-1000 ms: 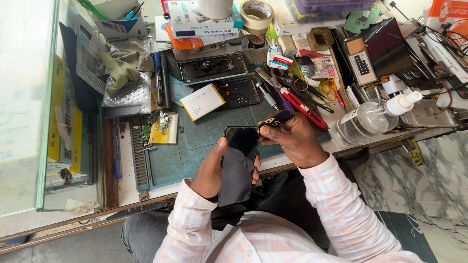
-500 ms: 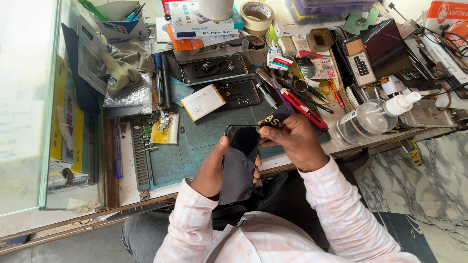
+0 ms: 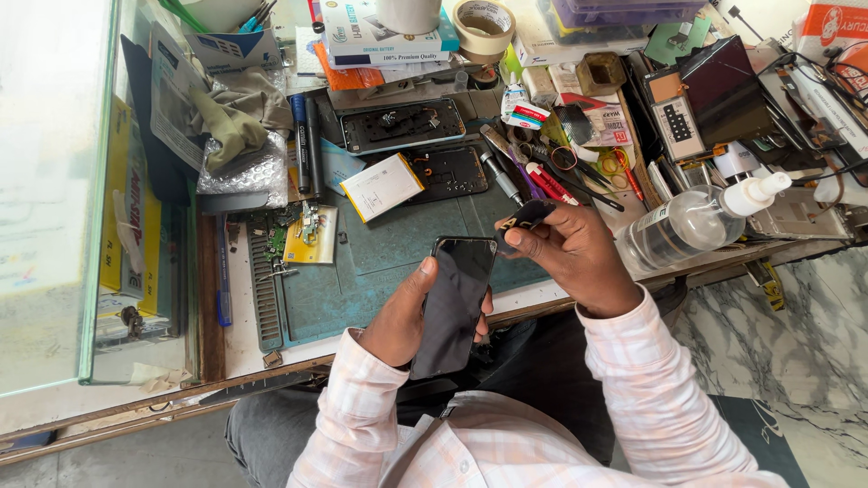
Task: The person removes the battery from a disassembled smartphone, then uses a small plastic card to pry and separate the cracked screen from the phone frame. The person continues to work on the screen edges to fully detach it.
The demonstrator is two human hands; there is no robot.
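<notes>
My left hand (image 3: 404, 316) grips a black phone screen panel (image 3: 454, 303) upright over the near edge of the workbench, thumb along its left side. My right hand (image 3: 570, 258) sits just right of the panel's top corner and pinches a small black part with a gold-coloured flex strip (image 3: 520, 218). Both sleeves are pale pink checked fabric. Behind the hands lies a green cutting mat (image 3: 389, 244).
An opened phone body (image 3: 402, 125) and a second black frame (image 3: 449, 171) with a white battery (image 3: 382, 186) lie on the bench. A clear spray bottle (image 3: 692, 224) lies at right. Tape rolls (image 3: 482, 24), boxes, tweezers and red-handled tools (image 3: 549, 183) crowd the back. A glass counter (image 3: 54, 199) is at left.
The panel has tilted slightly more upright in my left hand, and my right hand has shifted a little with the small part at the panel's top corner.
</notes>
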